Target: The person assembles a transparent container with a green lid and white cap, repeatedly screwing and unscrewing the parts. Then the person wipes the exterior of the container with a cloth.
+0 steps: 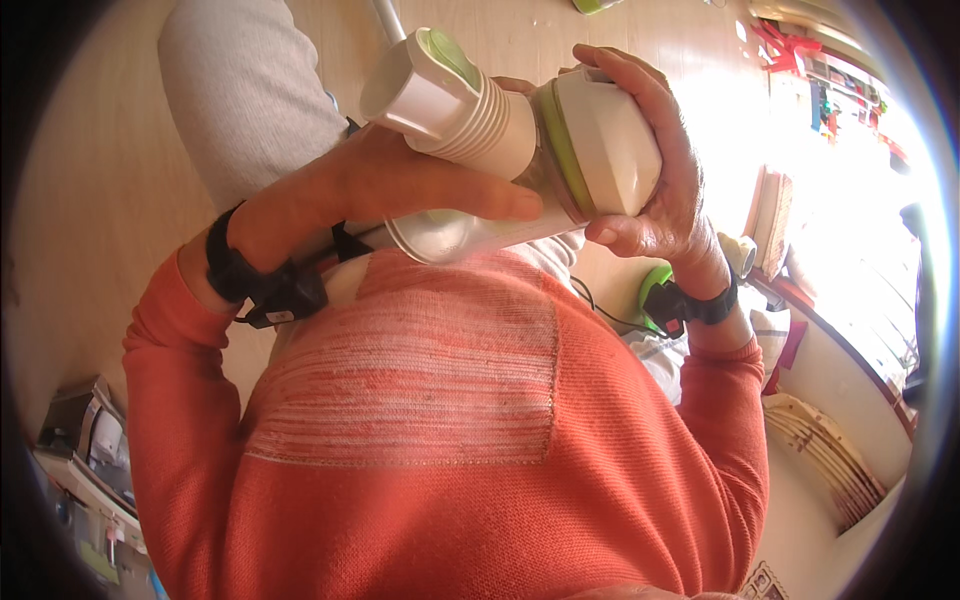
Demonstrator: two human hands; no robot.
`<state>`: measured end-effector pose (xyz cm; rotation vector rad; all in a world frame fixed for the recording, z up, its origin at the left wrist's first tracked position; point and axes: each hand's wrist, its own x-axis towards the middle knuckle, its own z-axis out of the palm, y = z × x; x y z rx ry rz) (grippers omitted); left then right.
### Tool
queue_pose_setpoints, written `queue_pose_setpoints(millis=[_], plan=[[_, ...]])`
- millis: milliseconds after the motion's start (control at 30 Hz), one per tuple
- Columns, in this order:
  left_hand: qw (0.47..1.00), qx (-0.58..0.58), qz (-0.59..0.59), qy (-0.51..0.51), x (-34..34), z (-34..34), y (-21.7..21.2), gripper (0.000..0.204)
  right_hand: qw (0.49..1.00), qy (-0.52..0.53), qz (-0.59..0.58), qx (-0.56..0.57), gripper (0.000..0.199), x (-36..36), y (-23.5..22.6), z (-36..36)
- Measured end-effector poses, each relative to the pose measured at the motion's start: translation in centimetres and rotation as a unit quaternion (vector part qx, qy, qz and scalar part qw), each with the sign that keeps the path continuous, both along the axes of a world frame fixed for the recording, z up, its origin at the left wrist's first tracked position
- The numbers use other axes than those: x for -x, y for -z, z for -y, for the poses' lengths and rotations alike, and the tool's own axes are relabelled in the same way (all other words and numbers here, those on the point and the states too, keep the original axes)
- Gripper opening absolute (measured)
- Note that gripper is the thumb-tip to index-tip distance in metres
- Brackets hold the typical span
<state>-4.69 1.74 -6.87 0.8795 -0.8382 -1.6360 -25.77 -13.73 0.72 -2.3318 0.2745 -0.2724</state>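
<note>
Up in front of my chest I hold a white-and-green appliance that looks like a vacuum cleaner body (590, 145). It has a clear cylindrical canister (440, 236), a green band and a white rounded end. A ribbed white connector (490, 125) with a wide mouth and a green patch sticks out on its left. My left hand (400, 175) is closed round the canister side below the connector, thumb along it; its other fingers are mostly hidden behind. My right hand (680, 170) wraps the white rounded end, fingers over the top and thumb underneath.
A white tube (388, 20) rises behind the connector. My grey-trousered leg (235, 90) is at upper left, above a wooden floor (100, 190). Bright green and white items (655, 290) lie near my right wrist. Boxes (75, 430) stand at lower left, a slatted wooden piece (825, 450) at lower right.
</note>
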Motion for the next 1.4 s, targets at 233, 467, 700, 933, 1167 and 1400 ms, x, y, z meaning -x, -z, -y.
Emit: queue_pose_setpoints(millis=[233, 467, 700, 933, 1167, 1400], plan=[[1.0, 0.011, 0.016, 0.001, 0.4, -0.4, 0.1, 0.074, 1.0, -0.005, 0.024, -0.002, 0.093, -0.1, 0.8, -0.6], [1.0, 0.007, -0.014, 0.024, 0.5, -0.3, 0.2, 0.076, 0.999, 0.034, -0.004, 0.005, 0.109, 0.1, 0.6, -2.0], [0.931, 0.269, 0.23, -0.083, -1.1, 2.2, -0.6, 0.099, 0.96, 0.143, 0.105, -0.217, 0.154, -0.4, 0.0, -1.6], [0.843, 0.338, 0.392, -0.144, -2.0, 2.2, -0.2, 0.099, 0.977, 0.103, 0.09, -0.165, 0.154, -0.1, 1.5, -2.2], [0.828, 0.332, 0.417, -0.171, -0.9, 2.2, -0.7, 0.096, 0.982, 0.173, 0.049, -0.066, 0.125, -0.4, 1.6, -2.6], [0.882, 0.3, 0.347, -0.11, -0.5, 1.6, -0.1, 0.097, 0.984, 0.145, 0.105, 0.011, 0.1, -0.4, 1.8, -3.0]])
